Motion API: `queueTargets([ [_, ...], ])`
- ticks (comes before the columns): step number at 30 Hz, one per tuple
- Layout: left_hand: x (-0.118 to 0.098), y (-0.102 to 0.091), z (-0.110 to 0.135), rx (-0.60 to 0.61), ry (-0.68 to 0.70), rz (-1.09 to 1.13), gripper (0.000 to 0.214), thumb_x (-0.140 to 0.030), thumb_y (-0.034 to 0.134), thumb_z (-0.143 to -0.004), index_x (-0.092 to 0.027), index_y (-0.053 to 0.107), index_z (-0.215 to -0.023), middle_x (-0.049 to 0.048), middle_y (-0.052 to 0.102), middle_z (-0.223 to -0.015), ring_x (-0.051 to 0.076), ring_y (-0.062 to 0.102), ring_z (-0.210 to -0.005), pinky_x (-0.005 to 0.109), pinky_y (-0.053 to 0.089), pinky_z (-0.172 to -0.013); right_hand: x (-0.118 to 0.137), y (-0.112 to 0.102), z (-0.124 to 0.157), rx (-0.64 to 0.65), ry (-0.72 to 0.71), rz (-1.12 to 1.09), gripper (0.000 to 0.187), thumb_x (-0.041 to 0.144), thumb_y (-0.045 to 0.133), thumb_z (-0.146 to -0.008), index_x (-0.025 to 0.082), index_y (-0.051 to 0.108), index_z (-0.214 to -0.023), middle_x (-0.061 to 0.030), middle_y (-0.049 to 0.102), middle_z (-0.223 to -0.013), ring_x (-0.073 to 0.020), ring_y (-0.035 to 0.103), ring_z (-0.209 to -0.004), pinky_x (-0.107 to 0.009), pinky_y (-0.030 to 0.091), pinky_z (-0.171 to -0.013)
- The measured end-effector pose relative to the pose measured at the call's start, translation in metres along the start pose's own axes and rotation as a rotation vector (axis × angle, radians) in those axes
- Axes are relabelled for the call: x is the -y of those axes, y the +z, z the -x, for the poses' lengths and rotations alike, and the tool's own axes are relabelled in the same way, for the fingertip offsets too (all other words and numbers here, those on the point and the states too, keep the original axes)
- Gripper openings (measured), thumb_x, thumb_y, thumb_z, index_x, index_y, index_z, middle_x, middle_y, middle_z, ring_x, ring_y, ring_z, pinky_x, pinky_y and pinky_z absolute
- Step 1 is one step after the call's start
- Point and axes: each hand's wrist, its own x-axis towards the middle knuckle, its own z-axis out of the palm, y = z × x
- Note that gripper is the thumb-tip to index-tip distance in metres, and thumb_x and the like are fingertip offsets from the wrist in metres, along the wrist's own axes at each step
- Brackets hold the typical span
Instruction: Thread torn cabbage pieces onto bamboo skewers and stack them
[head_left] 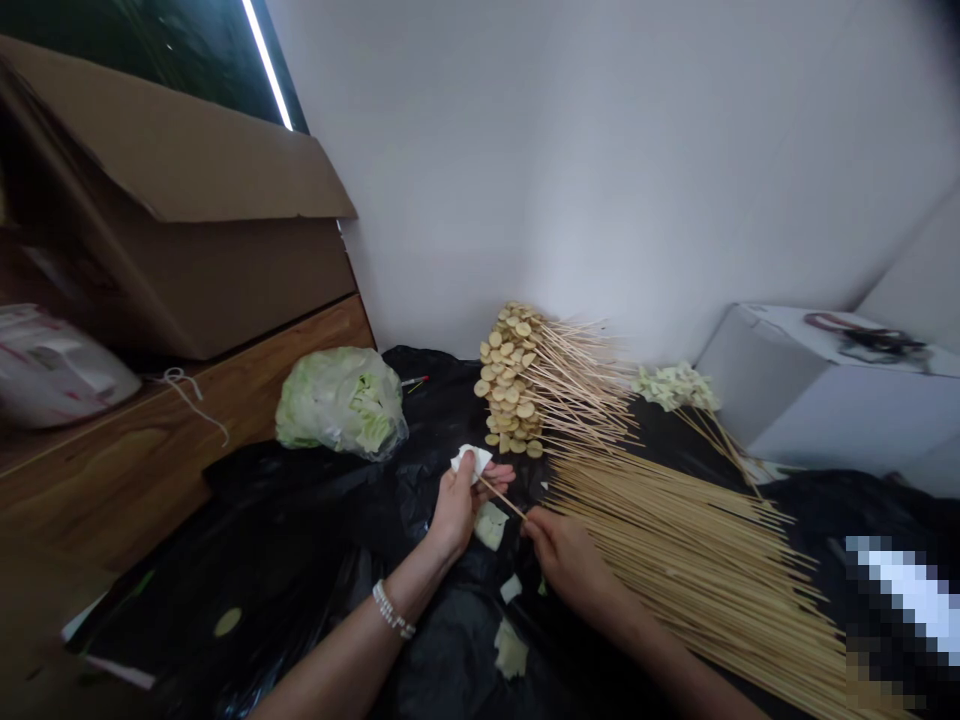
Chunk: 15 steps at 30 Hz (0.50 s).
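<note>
My left hand (461,500) is closed around a small pale piece of cabbage leaf (471,459). My right hand (559,550) pinches a bamboo skewer (501,497) whose tip points into that piece. Both hands hover over black plastic sheeting (322,540). Loose cabbage pieces (491,524) lie on the plastic beneath the hands. A beaded bracelet (393,609) sits on my left wrist.
A bagged cabbage head (341,402) lies left of the hands. Skewers loaded with round yellow slices (514,375) are stacked by the wall, beside cabbage skewers (675,387). Bare skewers (697,560) spread to the right. A cardboard box (180,220) and a white box (825,390) flank the area.
</note>
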Motion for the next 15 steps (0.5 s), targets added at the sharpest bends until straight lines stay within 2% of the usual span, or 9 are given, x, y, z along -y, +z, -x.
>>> queueTargets([
  [8,-0.0085,-0.0054,-0.0018,-0.01,-0.004,0.011,0.044,-0.05,0.071,-0.076,-0.012,0.063,-0.097,0.0148,0.075,-0.091,0.023,0.072,-0.082,0.032,0.054,-0.075,-0.0045,0.0018,0.0007,-0.032,-0.017,0.031,0.03,0.025,0.032,-0.096,0.02,0.055,-0.077,-0.0047,0.064,-0.072,-0.0162,0.058,-0.067,-0.025,0.034,-0.062],
  [15,-0.0051,-0.0063,-0.0023,-0.029,-0.044,0.038,0.042,-0.048,0.074,-0.073,-0.011,0.065,-0.093,0.0141,0.075,-0.09,0.02,0.072,-0.08,0.027,0.054,-0.071,-0.0047,0.0014,0.002,-0.078,-0.056,0.008,0.032,0.027,0.031,-0.097,0.019,0.057,-0.08,-0.0042,0.064,-0.072,-0.0161,0.057,-0.066,-0.025,0.034,-0.062],
])
